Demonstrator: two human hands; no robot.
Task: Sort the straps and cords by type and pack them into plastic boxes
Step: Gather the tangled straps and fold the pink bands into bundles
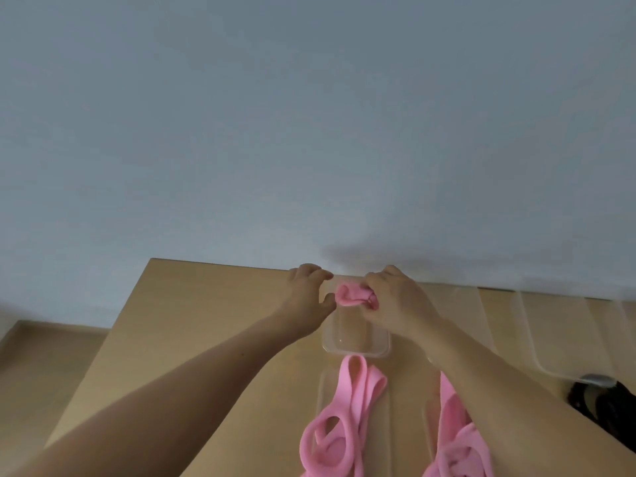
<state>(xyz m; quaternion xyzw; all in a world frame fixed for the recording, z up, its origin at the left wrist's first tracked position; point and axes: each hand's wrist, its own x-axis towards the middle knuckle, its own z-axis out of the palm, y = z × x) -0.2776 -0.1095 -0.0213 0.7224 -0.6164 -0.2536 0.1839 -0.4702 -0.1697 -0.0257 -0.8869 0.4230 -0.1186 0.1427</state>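
Step in hand: packing of pink straps into a clear box (358,351), judged early, since only one bundle (347,295) has reached it.

Bundle: one, rolled, held over the far end of the box, not yet released. It is gripped by the fingers of the right hand (395,301), which are curled round it.

Left hand (306,294): placed at the far left corner of the box, fingers curved. Whether the rim is held or nothing is held cannot be told.

Next move, as judged: the bundle is to be pressed down inside the box and let go, with the box steadied so that it is not pushed along the bench (206,321). A loose heap would then have to be gathered and rolled.

Count:
- Box in use: one.
- Loose heaps of pink strap: two, one (344,418) nearer than the box, one (454,438) nearer and to its right. Single straps cannot be counted.
- Flat clear pieces under the heaps: two (382,435) (433,428); lids or trays, not told apart.
- Further clear plastic (550,339) right of the box: blurred, number uncertain.
- Cords: none made out.
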